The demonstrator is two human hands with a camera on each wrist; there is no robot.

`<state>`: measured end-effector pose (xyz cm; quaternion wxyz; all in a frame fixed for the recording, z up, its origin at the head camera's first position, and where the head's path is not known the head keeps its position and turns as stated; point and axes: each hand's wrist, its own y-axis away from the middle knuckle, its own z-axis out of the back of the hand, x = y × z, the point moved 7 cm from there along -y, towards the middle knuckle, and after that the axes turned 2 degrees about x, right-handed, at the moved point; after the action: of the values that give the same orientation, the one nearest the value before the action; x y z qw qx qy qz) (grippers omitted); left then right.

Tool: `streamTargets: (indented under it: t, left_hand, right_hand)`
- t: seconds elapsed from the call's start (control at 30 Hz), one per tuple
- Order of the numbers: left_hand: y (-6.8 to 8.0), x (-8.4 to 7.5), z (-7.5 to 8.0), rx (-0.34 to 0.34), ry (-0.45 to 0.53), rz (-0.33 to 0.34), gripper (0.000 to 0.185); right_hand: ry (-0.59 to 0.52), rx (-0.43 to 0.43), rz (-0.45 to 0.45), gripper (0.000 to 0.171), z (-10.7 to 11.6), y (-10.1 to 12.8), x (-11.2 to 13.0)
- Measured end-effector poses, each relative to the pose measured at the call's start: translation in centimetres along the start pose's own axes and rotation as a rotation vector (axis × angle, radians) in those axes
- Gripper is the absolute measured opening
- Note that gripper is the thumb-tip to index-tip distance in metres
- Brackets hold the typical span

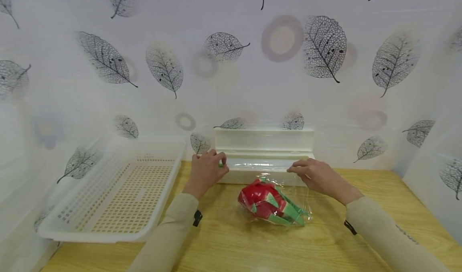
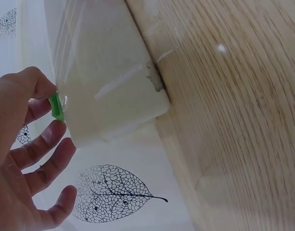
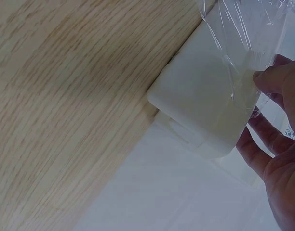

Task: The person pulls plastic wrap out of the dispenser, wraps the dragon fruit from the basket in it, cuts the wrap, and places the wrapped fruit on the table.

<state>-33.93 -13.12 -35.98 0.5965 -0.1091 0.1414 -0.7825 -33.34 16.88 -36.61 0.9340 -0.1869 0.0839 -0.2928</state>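
Note:
A white cling film dispenser (image 1: 260, 178) stands at the back of the table, its lid raised and a roll of film inside. My left hand (image 1: 207, 168) is at its left end, pinching a small green slide cutter (image 2: 56, 107) at the front edge. At the right end my right hand (image 1: 315, 175) pinches the clear cling film (image 3: 234, 53) between thumb and fingers. Below the dispenser's front lies a red dragon fruit (image 1: 260, 196) with green scales, clear film over it. That film runs up towards the dispenser between my hands.
A white plastic basket (image 1: 99, 236) with a perforated bottom sits on the left of the wooden table (image 1: 231, 248). A pale covering with a leaf print (image 1: 238, 87) rises behind the table and along both sides.

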Motion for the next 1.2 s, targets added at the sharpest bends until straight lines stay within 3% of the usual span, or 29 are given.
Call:
streamTargets:
  t: [0.5,0.93,1.2]
  left_hand:
    - [0.3,0.7,-0.1,0.029,0.013,0.046,0.013]
    - [0.8,1.0,0.1,-0.014,0.038,0.083,0.012]
    - [1.2,1.5,0.4,-0.083,0.030,0.109,0.012]
  right_hand:
    - [-0.008,0.007,-0.016,0.031,-0.1,0.0,0.0]
    - [-0.012,0.007,-0.017,0.033,-0.3,0.0,0.0]
    - [-0.001,-0.002,-0.016,0.034,-0.2,0.0,-0.1]
